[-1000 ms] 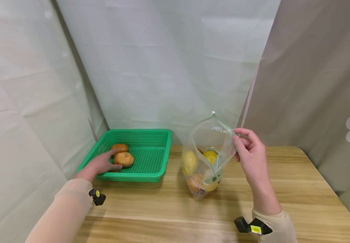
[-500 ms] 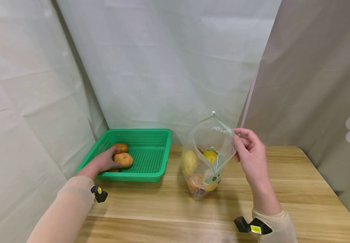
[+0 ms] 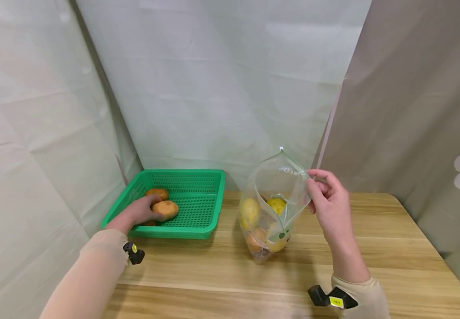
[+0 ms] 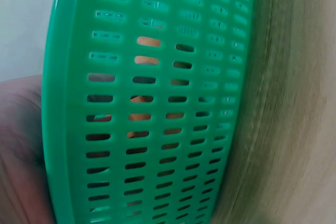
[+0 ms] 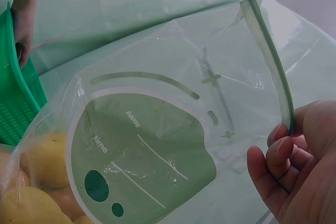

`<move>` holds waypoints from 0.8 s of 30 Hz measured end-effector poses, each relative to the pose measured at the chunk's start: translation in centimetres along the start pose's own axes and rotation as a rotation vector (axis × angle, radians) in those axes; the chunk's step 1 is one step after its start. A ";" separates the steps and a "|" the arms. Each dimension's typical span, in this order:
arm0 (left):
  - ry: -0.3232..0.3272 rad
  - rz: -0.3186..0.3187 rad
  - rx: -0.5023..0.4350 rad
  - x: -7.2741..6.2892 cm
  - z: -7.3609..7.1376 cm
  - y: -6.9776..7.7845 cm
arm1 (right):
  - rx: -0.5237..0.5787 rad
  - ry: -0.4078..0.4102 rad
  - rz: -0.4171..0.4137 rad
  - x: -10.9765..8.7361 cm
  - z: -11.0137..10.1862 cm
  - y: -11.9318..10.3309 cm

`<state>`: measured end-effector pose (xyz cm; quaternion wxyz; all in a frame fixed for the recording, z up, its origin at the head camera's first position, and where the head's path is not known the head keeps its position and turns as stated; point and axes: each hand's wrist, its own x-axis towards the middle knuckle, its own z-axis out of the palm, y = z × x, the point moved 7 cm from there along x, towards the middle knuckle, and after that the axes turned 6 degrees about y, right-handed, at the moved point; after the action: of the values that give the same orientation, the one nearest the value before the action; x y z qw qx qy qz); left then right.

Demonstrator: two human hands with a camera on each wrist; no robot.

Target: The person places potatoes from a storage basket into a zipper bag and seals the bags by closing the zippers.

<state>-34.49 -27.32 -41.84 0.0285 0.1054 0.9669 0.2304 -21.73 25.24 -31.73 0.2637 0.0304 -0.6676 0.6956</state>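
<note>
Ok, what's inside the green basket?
The basket holds a potato in the left grip, another potato behind it, and a third brown shape by the near rim. The grip and rim hide part of that shape and anything beneath them.

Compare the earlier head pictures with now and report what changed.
The left hand has shifted slightly rightward in the basket, its fingers closing in around the front potato, which has also slid slightly right. Unchanged: the right hand pinches the edge of the plastic bag, and the back potato lies in place.
</note>
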 end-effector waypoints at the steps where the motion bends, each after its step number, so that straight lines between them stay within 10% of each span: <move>1: 0.003 0.006 0.003 0.1 0.0 0.0 | 0.001 0.001 -0.001 0.0 0.0 0.0; 24: 0.085 0.015 -0.157 1.0 0.2 0.6 | -0.010 0.003 0.016 0.0 0.0 0.0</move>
<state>-35.33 -26.52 -41.79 -0.0061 0.1000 0.9455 0.3098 -21.71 25.27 -31.76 0.2594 0.0227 -0.6707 0.6945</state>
